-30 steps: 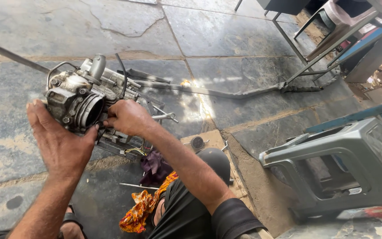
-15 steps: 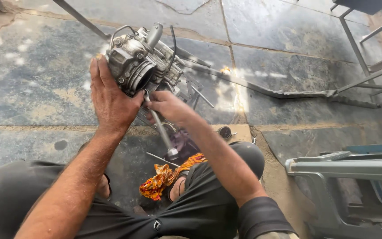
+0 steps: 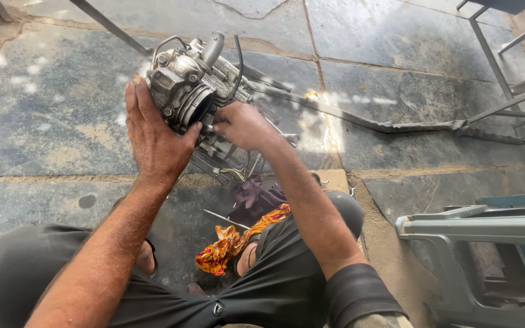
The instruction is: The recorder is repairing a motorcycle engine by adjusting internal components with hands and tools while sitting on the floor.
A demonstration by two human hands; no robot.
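1. Carburetor (image 3: 188, 85), grey metal, held above the stone floor (image 3: 44, 121), round bore facing the camera.
2. Left hand (image 3: 155, 136) flat against its left side, thumb at the bore rim, gripping the body.
3. Right hand (image 3: 243, 124) closed on its right side.
4. Orange rag (image 3: 229, 243) and purple cloth (image 3: 253, 197) below, by the knees.
5. Grey plastic stool (image 3: 475, 243) at the right.

This looks like an informal open-air repair workshop, set up on the ground. The grey stone-slab floor (image 3: 62, 115) is stained, dusty and cracked, with sunlight glaring on it at one o'clock. A grimy grey metal carburettor (image 3: 192, 91) sits at eleven o'clock, with loose metal parts under it. A long thin steel rod (image 3: 396, 126) lies across the slabs at two o'clock. An orange patterned rag (image 3: 229, 243) lies at six o'clock, and a grey plastic stool (image 3: 487, 243) stands at four o'clock.
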